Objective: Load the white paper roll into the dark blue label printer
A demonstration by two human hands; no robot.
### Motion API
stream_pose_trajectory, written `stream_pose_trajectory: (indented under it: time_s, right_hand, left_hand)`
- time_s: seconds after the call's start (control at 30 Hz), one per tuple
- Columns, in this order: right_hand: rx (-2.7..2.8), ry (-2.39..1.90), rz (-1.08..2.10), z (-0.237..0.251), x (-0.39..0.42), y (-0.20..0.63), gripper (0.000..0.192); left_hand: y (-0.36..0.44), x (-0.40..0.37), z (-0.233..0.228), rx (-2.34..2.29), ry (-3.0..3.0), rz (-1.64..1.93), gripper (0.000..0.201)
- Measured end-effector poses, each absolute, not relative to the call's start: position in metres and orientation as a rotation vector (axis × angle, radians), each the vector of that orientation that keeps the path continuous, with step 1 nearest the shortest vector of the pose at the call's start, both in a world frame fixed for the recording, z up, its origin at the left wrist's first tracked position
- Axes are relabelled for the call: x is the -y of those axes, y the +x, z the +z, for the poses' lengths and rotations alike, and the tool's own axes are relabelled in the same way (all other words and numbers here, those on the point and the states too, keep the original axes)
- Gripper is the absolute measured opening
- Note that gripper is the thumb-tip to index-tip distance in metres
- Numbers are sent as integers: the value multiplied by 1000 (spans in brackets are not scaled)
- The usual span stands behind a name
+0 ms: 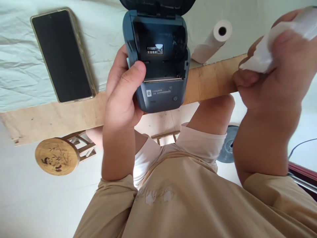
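Observation:
My left hand (123, 87) grips the side of a dark blue portable label printer (162, 94), thumb resting on its front edge. The printer's black lid (158, 5) is flipped up, so the paper compartment (160, 49) with white printed text shows. At the upper right my right hand (279, 56), blurred by motion, is closed round a crumpled white sheet (262, 49); whether it is tissue or a plastic wrapper I cannot tell. Between the hands, a white paper roll (213, 41) lies on the pale cloth near the table edge, its dark core hole facing up and right.
A phone (61, 54) with a dark screen lies on the wrinkled cloth (15, 66) at the left. The table's bare wooden edge (56, 114) runs below. On the floor stand a wooden stool (56, 156) and a dark round object (228, 145).

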State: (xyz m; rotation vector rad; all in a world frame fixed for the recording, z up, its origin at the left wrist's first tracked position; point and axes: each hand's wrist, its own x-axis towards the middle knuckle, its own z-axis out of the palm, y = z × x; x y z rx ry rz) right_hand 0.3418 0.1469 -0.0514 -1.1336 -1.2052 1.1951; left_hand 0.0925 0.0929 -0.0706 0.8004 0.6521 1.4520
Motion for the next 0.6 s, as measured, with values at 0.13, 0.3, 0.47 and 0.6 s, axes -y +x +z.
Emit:
stream_pose_trajectory:
  time_s: [0.13,0.3,0.47,0.6]
  right_hand:
    - [1467,-1125,920,-48,-142,351,22]
    - [2013,-1383,413,-36,-153,359,37]
    - [1943,-1540,396,-46,-173,367,47]
    - [1721,-1500,565,-44,-166,359,54]
  left_hand:
    - [99,-90,-66,-679,748,1472,31]
    - [100,-89,-66,-675,745,1499,32]
    - [95,-88,-63,-741,803,1403,24]
    - [96,-89,-63,-724,778,1422,25]
